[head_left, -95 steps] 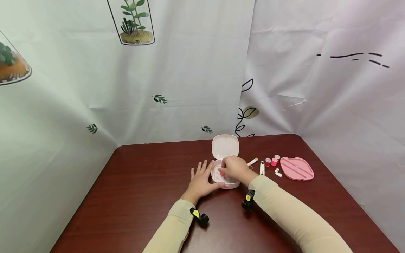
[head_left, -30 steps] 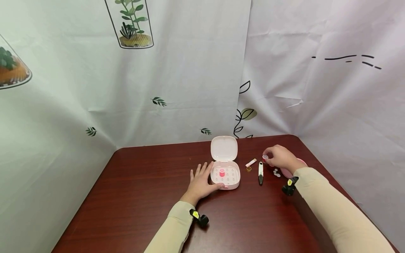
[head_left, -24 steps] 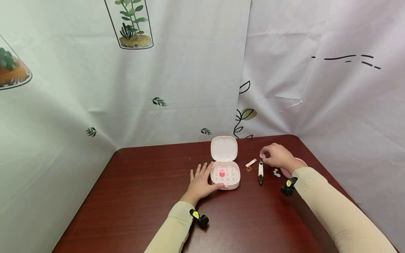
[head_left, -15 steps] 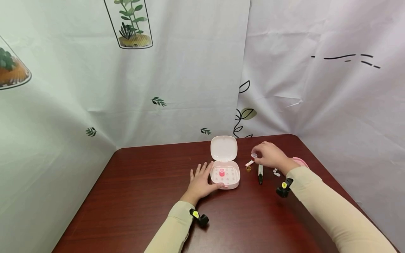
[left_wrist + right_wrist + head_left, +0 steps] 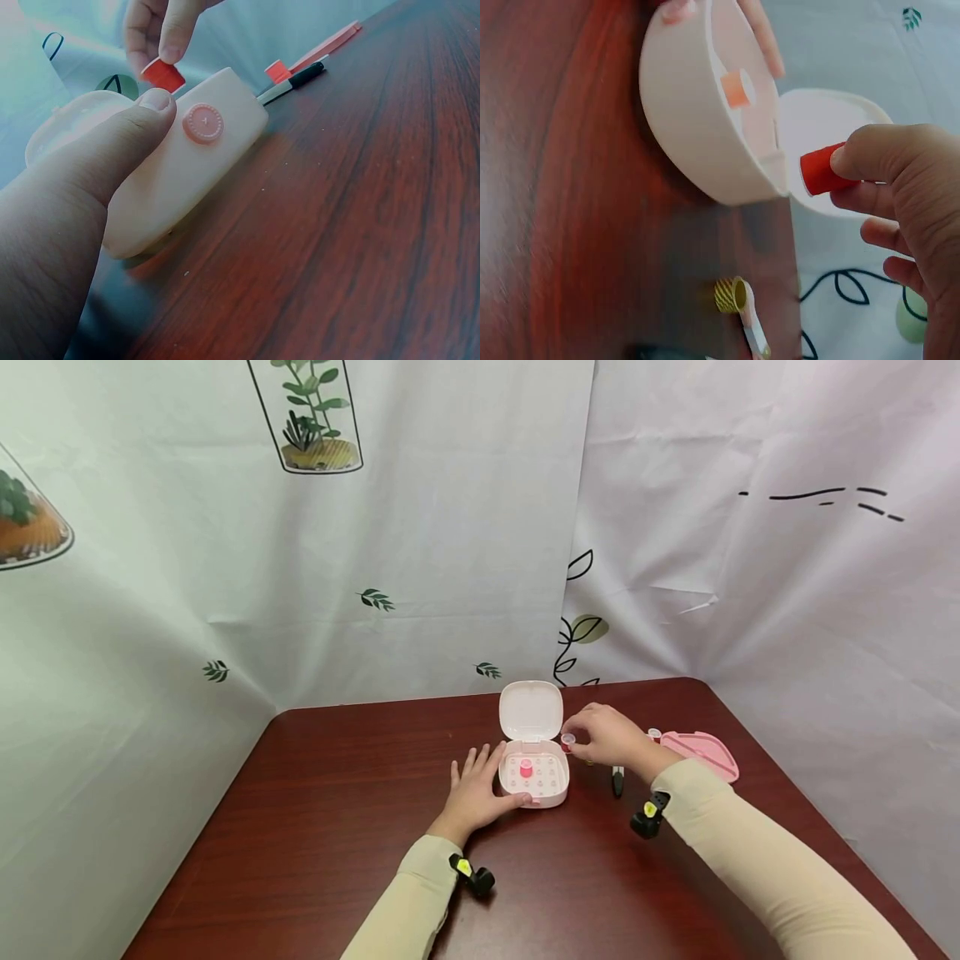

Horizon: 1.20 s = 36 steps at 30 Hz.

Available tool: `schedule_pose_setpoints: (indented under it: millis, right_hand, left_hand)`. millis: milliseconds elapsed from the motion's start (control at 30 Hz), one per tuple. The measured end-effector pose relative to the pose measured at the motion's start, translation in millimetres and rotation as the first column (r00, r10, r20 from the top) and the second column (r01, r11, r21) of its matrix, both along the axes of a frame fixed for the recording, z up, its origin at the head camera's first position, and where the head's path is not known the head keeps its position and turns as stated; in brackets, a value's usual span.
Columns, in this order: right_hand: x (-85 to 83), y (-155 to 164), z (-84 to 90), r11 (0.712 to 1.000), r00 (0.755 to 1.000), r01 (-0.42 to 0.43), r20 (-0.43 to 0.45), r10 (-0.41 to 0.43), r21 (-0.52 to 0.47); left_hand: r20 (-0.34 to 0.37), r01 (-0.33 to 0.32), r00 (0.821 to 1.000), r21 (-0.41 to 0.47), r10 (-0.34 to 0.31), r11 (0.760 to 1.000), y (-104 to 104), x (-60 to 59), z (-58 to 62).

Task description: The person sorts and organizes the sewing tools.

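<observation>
My left hand (image 5: pixel 474 795) lies at the left side of an open white sewing box (image 5: pixel 553 801), its fingers straight and spread. Its thumb rests on the front rim near the pink clasp (image 5: pixel 203 123). On a peg inside the box stands a pink thread spool (image 5: pixel 527 768) among rows of small pegs. My right hand (image 5: pixel 611 739) pinches a red thread spool (image 5: pixel 823 169) between thumb and index finger, just right of the box's back corner. The raised lid (image 5: pixel 531 710) stands behind, and the spool overlaps it in the right wrist view.
Right of the box lie a gold thimble (image 5: pixel 726 295), a small white tool (image 5: pixel 754 331) and black-tipped white snips (image 5: pixel 617 782). Farther right, another spool (image 5: pixel 655 735) stands near a pink tray (image 5: pixel 712 752). Patterned cloth hangs behind the table.
The pink spool has been let go on a peg. My right hand went to the spools at right, then carried the red one left to the box. My left hand has stayed in place.
</observation>
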State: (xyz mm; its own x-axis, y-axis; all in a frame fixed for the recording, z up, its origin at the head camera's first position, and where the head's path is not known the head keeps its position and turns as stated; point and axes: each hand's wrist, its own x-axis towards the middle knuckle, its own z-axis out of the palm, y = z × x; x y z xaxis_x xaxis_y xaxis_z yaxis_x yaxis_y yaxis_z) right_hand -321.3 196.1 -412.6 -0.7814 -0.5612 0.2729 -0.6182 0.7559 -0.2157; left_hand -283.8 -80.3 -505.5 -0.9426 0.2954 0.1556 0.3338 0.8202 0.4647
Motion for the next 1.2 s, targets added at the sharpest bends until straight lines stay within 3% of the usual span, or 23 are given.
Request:
schedule_pose_setpoints:
  millis: [667, 1200]
  right_hand:
    - [15.2, -46, -24.1, 0.995, 0.990, -0.101, 0.095, 0.100, 0.001]
    - [21.0, -63, -34.7, 0.992, 0.992, -0.119, 0.051, 0.117, 0.032]
  left_hand:
    - [0.003, 0.007, 1.000, -0.004, -0.007, 1.000, 0, 0.0, 0.5]
    - [0.008, 0.001, 1.000, 0.007, -0.001, 1.000, 0, -0.6, -0.9]
